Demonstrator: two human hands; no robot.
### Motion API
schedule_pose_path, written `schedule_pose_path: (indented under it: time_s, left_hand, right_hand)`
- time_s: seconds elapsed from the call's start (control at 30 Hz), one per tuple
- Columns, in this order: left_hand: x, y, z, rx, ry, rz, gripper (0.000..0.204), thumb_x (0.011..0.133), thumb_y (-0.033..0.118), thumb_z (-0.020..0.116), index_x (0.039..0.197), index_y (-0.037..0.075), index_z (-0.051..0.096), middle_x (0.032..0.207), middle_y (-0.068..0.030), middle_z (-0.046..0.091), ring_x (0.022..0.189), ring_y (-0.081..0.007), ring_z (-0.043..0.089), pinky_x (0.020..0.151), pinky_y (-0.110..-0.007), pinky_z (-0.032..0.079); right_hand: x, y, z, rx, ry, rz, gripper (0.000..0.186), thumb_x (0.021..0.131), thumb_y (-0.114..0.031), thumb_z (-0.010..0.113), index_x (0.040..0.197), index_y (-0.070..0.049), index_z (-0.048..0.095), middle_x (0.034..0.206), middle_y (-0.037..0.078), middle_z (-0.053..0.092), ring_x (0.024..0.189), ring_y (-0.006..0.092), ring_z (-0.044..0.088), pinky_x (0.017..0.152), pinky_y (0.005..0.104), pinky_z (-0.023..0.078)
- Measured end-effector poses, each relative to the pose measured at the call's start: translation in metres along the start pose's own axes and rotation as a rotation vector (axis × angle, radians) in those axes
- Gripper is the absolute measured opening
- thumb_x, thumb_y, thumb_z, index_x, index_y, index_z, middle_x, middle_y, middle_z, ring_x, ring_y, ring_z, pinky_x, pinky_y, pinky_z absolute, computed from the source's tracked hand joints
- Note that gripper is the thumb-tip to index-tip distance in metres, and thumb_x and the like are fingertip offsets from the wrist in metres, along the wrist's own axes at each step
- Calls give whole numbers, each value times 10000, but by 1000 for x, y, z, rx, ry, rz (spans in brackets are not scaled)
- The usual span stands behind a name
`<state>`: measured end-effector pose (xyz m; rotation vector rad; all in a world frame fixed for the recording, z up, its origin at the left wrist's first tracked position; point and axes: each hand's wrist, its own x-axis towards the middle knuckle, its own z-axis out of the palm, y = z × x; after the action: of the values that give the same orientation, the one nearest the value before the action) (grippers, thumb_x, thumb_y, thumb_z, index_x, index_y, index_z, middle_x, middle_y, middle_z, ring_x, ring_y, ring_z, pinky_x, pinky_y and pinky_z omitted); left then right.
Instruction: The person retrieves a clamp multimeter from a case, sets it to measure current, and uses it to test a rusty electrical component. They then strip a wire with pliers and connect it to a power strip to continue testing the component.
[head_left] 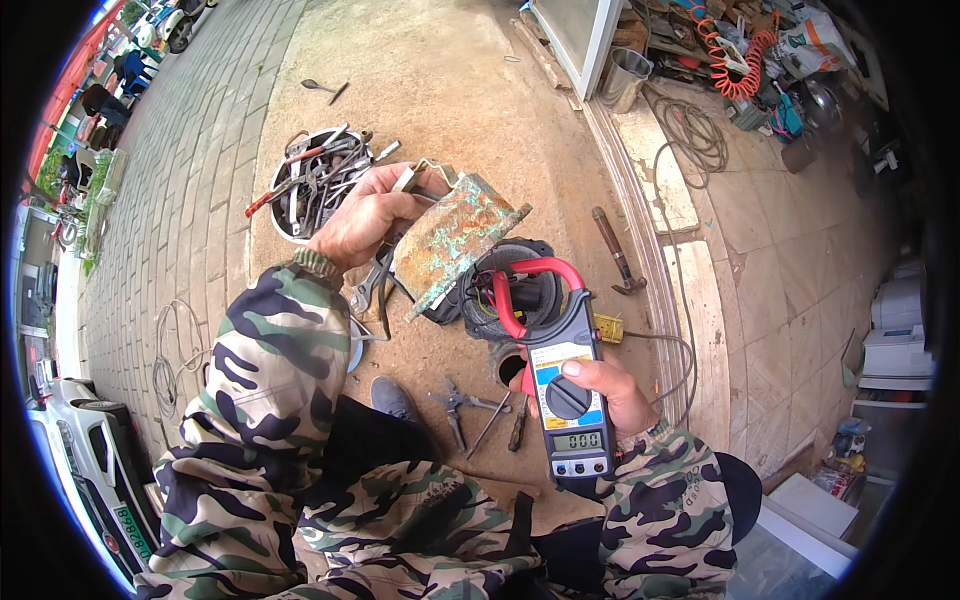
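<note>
My left hand [372,218] grips the upper left side of a rusty metal cover [455,235] with flaking green paint, tilted in the air. In my right hand [612,392] is a clamp meter [566,385] with red jaws and a lit display; the thumb rests beside its dial. The jaws overlap a round dark motor-like part [545,300] on the ground, where thin wires show. Whether they encircle a wire I cannot tell. Close below my left hand lies an adjustable wrench [370,290]. Pliers [455,412] and a screwdriver [518,426] lie near my feet.
A tub of hand tools [292,215] stands beyond my left hand. To the right lies a hammer [618,252], near a yellow connector [608,328] on a cable. A raised door track [640,215] borders tiled floor. Coiled cable [695,140] lies at the far right.
</note>
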<state>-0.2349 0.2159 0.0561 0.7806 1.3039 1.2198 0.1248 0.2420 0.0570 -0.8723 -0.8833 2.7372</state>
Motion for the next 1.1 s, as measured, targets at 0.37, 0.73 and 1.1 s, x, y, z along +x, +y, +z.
schedule_pose_path:
  time_s: [0.37,0.73,1.1]
  left_hand:
    - [2,1,4,-22,-59,43,318,841,-64,546,1114,-27,706,968,-56,725,732,-60,543,642,-205,417]
    - [-11,8,16,249,4,17,396,819,-33,539,1180,-19,699,1024,-57,729,932,-118,656,831,-251,513]
    - [-20,-3,35,137,194,-134,286,835,-11,586,1092,-42,707,960,-69,716,808,-137,637,726,-266,509]
  right_hand:
    - [14,11,-8,161,-56,58,570,959,-349,582,1371,43,538,1148,273,692,914,287,727,804,371,611]
    - [15,-1,-13,72,30,-6,491,1025,-388,577,1240,50,639,990,197,750,811,197,752,686,282,609]
    - [20,-12,-50,-161,168,-129,429,982,-230,726,1253,88,631,1057,155,749,872,167,746,771,283,610]
